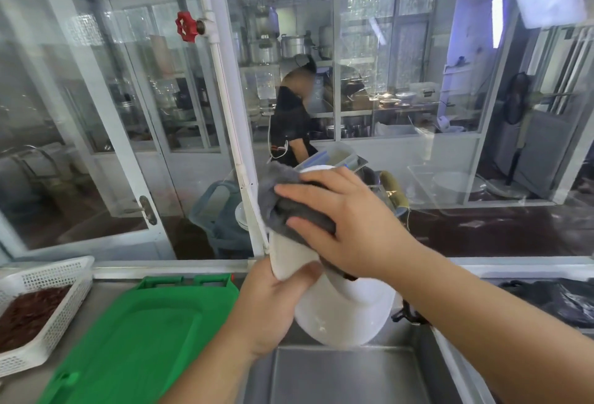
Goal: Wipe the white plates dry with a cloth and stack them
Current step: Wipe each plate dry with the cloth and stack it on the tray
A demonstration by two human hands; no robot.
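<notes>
I hold a white plate (291, 255) upright on its edge above the steel sink (347, 378). My left hand (273, 304) grips its lower rim, thumb across the front. My right hand (350, 220) presses a grey cloth (279, 197) against the plate's upper part, fingers curled over the cloth. Below and behind the held plate sits a stack of white plates (347, 316) at the sink's back edge. Part of the held plate is hidden by the cloth and my right hand.
A green plastic lid or tray (138, 336) lies on the steel counter at left. A white perforated basket (48, 284) with dark red pieces stands at far left. A black bag (559, 300) lies at right. Glass partitions (401, 82) rise behind the counter; a person works beyond them.
</notes>
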